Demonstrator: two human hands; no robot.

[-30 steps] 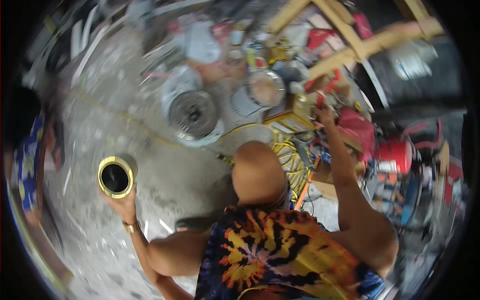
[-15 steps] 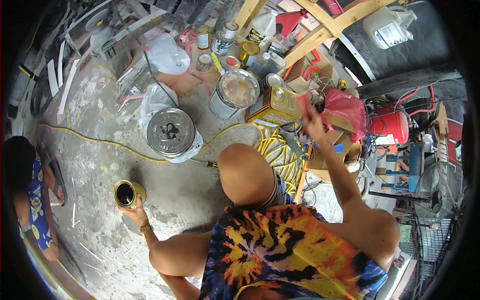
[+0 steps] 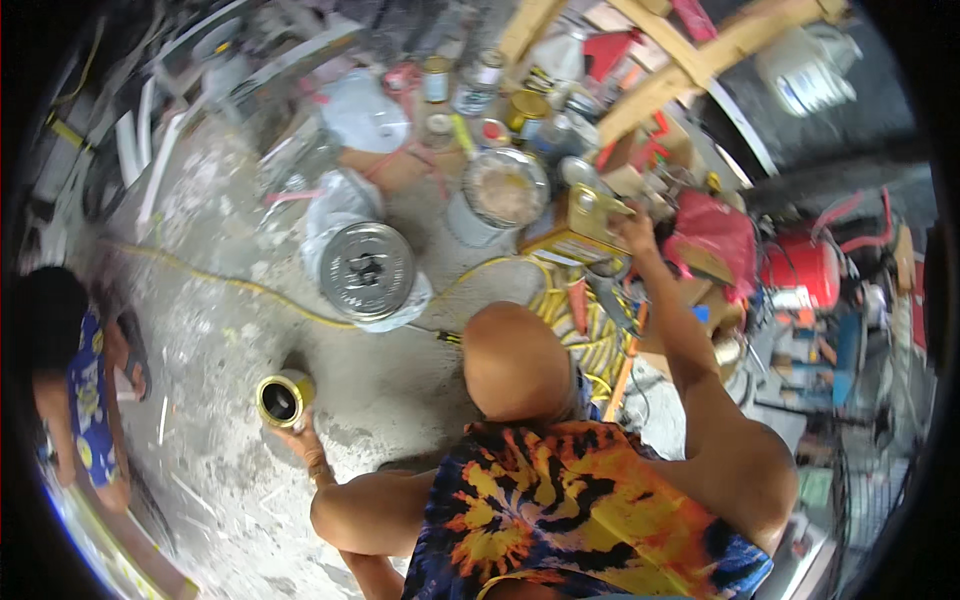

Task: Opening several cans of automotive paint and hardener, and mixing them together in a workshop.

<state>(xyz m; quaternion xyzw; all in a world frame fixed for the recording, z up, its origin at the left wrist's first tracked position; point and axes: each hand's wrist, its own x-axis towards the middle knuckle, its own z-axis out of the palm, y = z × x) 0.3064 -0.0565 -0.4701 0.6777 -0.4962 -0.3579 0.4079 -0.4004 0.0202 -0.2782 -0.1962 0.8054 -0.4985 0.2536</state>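
My left hand [image 3: 300, 434] is stretched out low over the concrete floor, shut on a small open yellow can [image 3: 282, 399] with a dark inside. My right hand [image 3: 634, 226] reaches forward to a yellow rectangular tin [image 3: 572, 228] among the clutter. Its fingers touch the tin's top by the handle, but blur hides whether they grip it. A head and a tie-dye shirt [image 3: 560, 520] fill the lower middle of the view.
A large silver-lidded can [image 3: 367, 270] and an open grey bucket [image 3: 497, 195] stand ahead. A coiled yellow cord [image 3: 590, 335] lies by the tin. There is a red tank [image 3: 802, 270] at right and wooden beams [image 3: 700, 55] above. Another person in blue patterned clothes [image 3: 85, 405] crouches at left.
My right hand has come down from the red clutter onto the yellow tin. My left hand still holds the small can, now nearer the body.
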